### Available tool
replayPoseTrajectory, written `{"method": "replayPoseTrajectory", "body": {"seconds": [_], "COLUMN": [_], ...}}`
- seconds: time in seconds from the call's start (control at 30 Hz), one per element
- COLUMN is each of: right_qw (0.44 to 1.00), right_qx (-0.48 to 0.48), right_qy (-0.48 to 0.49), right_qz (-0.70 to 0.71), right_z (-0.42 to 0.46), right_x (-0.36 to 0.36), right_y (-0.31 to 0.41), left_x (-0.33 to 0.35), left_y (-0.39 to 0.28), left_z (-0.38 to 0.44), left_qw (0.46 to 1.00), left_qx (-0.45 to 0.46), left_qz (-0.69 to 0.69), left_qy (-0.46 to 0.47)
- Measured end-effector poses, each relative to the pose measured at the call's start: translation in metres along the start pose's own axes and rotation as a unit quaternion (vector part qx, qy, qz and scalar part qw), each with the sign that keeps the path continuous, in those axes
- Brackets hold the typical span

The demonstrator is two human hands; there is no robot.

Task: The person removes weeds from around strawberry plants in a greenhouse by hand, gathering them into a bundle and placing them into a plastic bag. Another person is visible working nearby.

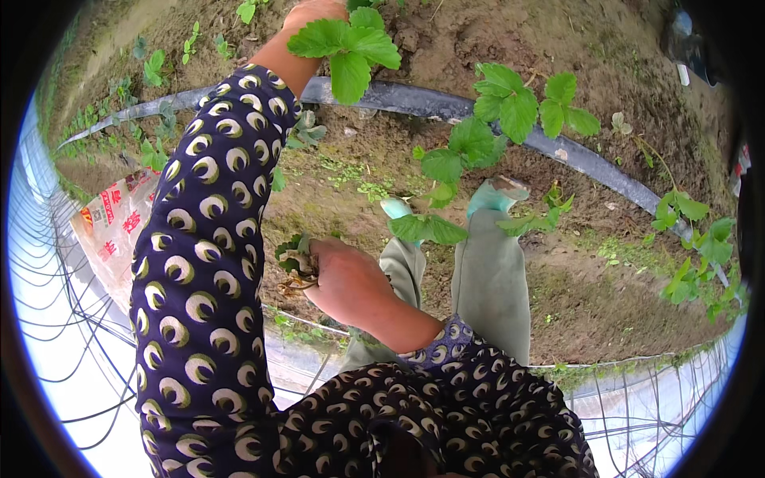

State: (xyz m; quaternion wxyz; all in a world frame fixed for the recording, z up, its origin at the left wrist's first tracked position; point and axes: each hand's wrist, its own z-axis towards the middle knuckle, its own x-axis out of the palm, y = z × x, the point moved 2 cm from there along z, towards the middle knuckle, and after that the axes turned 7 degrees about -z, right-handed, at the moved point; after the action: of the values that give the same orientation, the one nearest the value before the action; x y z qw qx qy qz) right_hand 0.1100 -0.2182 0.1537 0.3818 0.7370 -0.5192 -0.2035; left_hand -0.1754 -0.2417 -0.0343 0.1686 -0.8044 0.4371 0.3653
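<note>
My left hand [313, 13] reaches to the top edge of the view, past the dark hose. Its fingers are cut off by the frame and partly behind the green leaves of a strawberry plant [349, 51], so what it touches cannot be seen. My right hand [352, 284] is closed around a small bunch of withered and green leaves [297, 263], low in front of my body and left of my legs. More strawberry plants [472, 149] grow near my feet, along the hose.
A dark flat hose [394, 97] curves across the soil. My feet, in turquoise coverings [493, 196], stand on the near side of it. At left lies a printed plastic bag [119, 224]. Wire mesh [621, 406] borders the bed near me; dark objects [693, 51] lie at upper right.
</note>
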Motion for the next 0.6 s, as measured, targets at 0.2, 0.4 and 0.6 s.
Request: {"method": "replayPoseTrajectory", "body": {"seconds": [0.2,0.4,0.6], "right_qw": [1.000,1.000,1.000], "right_qx": [-0.005,-0.004,-0.016], "right_qy": [-0.009,0.003,-0.018], "right_qz": [0.005,-0.015,-0.005], "right_z": [0.000,-0.004,-0.004], "right_x": [0.001,0.005,0.006], "right_y": [-0.002,0.000,-0.002], "left_x": [-0.012,0.036,-0.022], "left_y": [-0.022,0.012,-0.024], "left_z": [-0.005,0.020,0.002], "left_qw": [0.997,0.990,0.944], "left_qx": [-0.045,-0.053,-0.086], "left_qz": [-0.026,-0.090,-0.152], "left_qy": [-0.058,-0.091,0.281]}}
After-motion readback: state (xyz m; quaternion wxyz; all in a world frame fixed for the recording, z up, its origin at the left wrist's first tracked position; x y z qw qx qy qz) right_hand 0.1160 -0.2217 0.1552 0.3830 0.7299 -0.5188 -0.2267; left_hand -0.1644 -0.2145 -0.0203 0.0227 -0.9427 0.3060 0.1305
